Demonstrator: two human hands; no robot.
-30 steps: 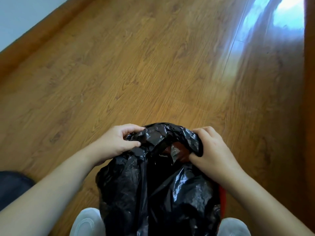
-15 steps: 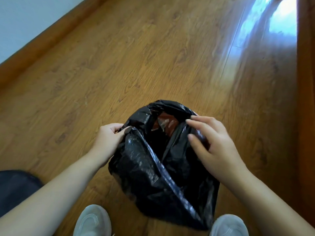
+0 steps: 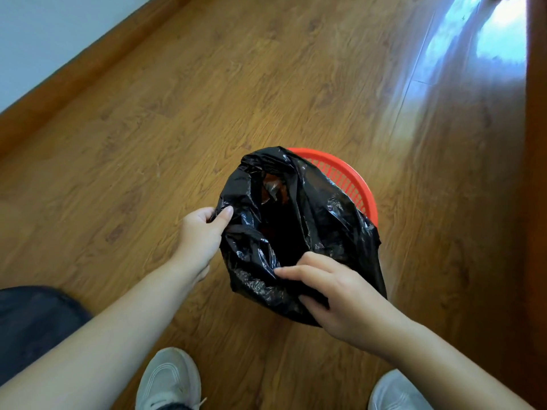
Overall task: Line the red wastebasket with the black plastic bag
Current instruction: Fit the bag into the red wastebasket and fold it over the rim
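the fingers (image 3: 225, 213) of your left hand (image 3: 201, 235) pinch the left edge of the bag (image 3: 299, 220), and your right hand (image 3: 343, 303) curls its fingers onto the near edge, gripping film. the bag sits bunched in the basket (image 3: 353, 177) on the floor (image 3: 207, 99), covering the near and left rim while the far right rim shows bare. tug too hard toward yourself and the thin film may tear, or the light basket tip.

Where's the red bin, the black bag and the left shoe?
red bin (image 3: 343, 180): head view, on its bare mesh wall.
black bag (image 3: 325, 220): head view, on its crinkly right side.
left shoe (image 3: 168, 377): head view, on its top.
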